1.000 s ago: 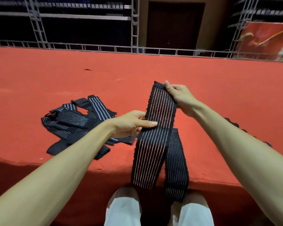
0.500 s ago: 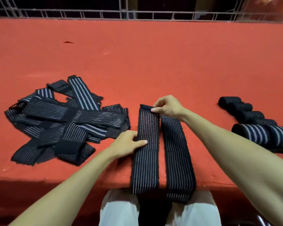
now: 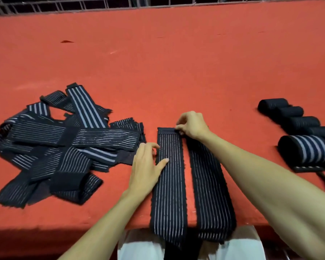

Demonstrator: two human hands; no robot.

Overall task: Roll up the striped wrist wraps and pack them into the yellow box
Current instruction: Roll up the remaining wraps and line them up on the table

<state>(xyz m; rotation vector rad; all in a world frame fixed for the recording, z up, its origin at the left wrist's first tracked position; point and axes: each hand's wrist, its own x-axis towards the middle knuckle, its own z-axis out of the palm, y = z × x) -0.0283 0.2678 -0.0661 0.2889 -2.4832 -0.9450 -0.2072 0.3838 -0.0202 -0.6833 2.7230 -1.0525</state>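
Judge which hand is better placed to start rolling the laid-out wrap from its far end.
Right. The right hand pinches the far end of the laid-out wrap, where a roll would likely begin. The left hand lies flat on its left edge nearer the middle, better suited to steadying it.

Dim, warm light; soft motion blur throughout, wide-angle bending at edges.

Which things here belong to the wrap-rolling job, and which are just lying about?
Job: flat wrap, pinched by right hand, pressed by left hand; loose pile; rolled wraps. Yellow box not in view.
Lying about: red surface; dark fleck; railing.
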